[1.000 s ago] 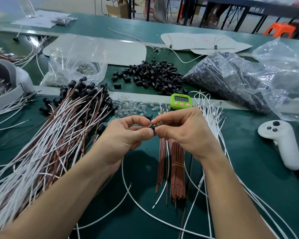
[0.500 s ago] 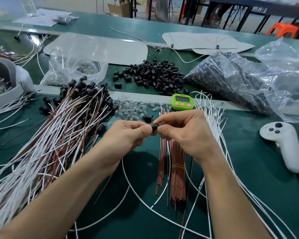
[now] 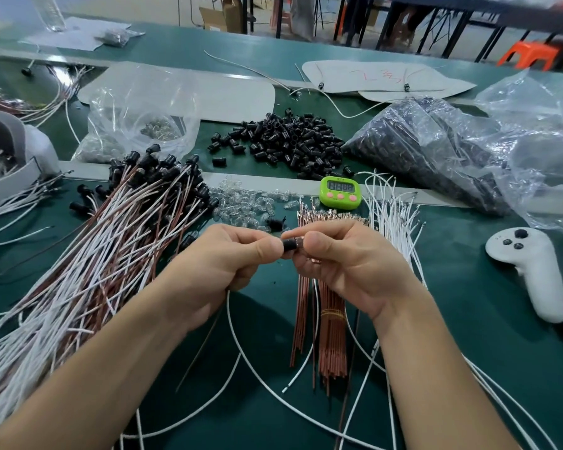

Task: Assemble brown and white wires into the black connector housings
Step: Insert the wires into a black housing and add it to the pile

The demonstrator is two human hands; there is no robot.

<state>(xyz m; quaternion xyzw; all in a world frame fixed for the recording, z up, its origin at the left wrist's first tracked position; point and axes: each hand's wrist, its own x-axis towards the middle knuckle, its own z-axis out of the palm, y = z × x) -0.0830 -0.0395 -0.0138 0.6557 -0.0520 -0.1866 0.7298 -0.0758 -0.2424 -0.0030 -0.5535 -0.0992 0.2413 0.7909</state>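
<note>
My left hand (image 3: 228, 254) and my right hand (image 3: 348, 258) meet over the middle of the green table, both pinching one small black connector housing (image 3: 290, 245) between thumbs and forefingers. A white wire (image 3: 241, 342) curves down from under my left hand. A bundle of brown wires (image 3: 330, 336) lies below my right hand. Loose white wires (image 3: 392, 209) fan out to its right. A heap of loose black housings (image 3: 290, 141) lies farther back. Finished brown and white wires with housings (image 3: 111, 241) are piled at the left.
A green timer (image 3: 340, 191) stands behind my hands, with small clear bulbs (image 3: 251, 203) beside it. A white controller (image 3: 530, 267) lies at the right. Plastic bags, one with black parts (image 3: 436, 147) and one with bulbs (image 3: 137, 125), sit at the back.
My hands have shifted slightly, with the fingers turning the housing between them. The view has tipped a little. Nothing on the table has moved.
</note>
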